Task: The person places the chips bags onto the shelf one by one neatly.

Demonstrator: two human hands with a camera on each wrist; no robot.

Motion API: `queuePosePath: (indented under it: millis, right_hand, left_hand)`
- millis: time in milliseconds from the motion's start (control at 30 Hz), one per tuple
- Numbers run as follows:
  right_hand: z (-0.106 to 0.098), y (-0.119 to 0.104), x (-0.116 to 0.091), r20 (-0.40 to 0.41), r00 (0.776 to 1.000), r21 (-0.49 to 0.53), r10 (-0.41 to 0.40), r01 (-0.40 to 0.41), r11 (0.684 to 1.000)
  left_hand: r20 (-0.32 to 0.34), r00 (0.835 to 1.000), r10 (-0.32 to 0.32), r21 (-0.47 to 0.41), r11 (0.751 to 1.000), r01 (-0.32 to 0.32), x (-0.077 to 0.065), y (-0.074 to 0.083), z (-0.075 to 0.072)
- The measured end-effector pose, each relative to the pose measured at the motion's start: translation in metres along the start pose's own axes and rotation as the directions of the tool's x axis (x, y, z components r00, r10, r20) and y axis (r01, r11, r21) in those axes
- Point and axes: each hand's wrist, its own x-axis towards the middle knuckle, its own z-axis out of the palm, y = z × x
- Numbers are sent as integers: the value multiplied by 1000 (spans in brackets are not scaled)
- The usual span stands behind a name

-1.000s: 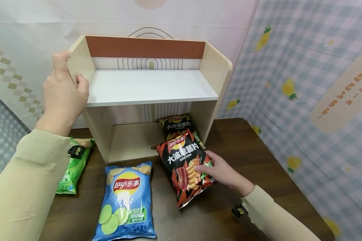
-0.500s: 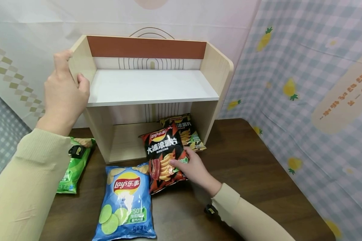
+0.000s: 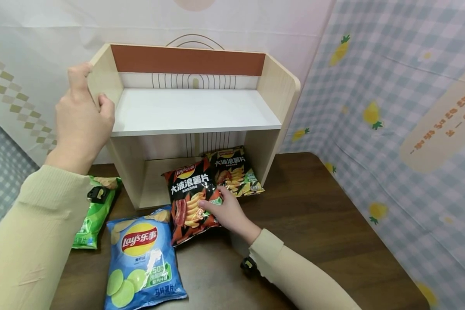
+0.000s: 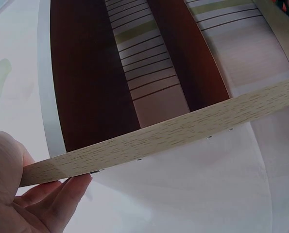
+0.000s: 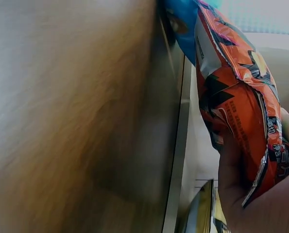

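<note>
"Brown wood underneath: how many pieces of furniture?"

"One bench [image 3: 314, 224], carrying one shelf unit [image 3: 197, 110] with two levels."

"And bags?"

"Four, all different. One blue bag [image 3: 143, 258] lies on the bench in front of the unit. One red-and-black bag [image 3: 190, 202] is at the front of the lower level, its lower left overlapping the blue one in the head view; whether they touch, I can't say. One black-and-gold bag [image 3: 236, 174] sits in the lower level, near the right panel [image 3: 261, 148]. One green bag [image 3: 97, 215] lies left of the unit, partly behind a sleeve [image 3: 50, 224]."

"Hands?"

"Two. The left hand [image 3: 83, 116] has its fingers curled round the unit's left panel [image 3: 107, 79]. The right hand [image 3: 232, 213] grips the red-and-black bag by its right edge, thumb on the front."

"Smallest?"

"Two black devices [image 3: 97, 194], one at each cuff."
</note>
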Motion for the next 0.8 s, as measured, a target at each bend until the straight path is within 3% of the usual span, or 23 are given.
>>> queuePosePath:
  millis: [233,467,600,667,700,800]
  right_hand:
    - [15,-3,15,-17,1000,83,5,-3,997]
    - [19,0,15,-77,995,18,65,-64,998]
    - [15,0,2,-124,990,150,72,-53,987]
    - [14,1,-7,-150,983,284,110,-64,957]
    - [15,2,-11,-155,979,370,135,-69,926]
    - [19,7,-23,-130,964,607,234,-109,787]
  left_hand:
    - [2,1000,-3,-1,1000,3,0,0,0]
    - [-12,1000,10,-5,1000,-10,-1,0,0]
    - [-21,1000,18,-15,1000,-19,-1,0,1]
    - [-19,1000,16,-14,1000,-16,-1,1,0]
    - [-19,1000,15,-13,1000,-16,-1,1,0]
    - [-16,1000,12,-5,1000,-12,-1,1,-1]
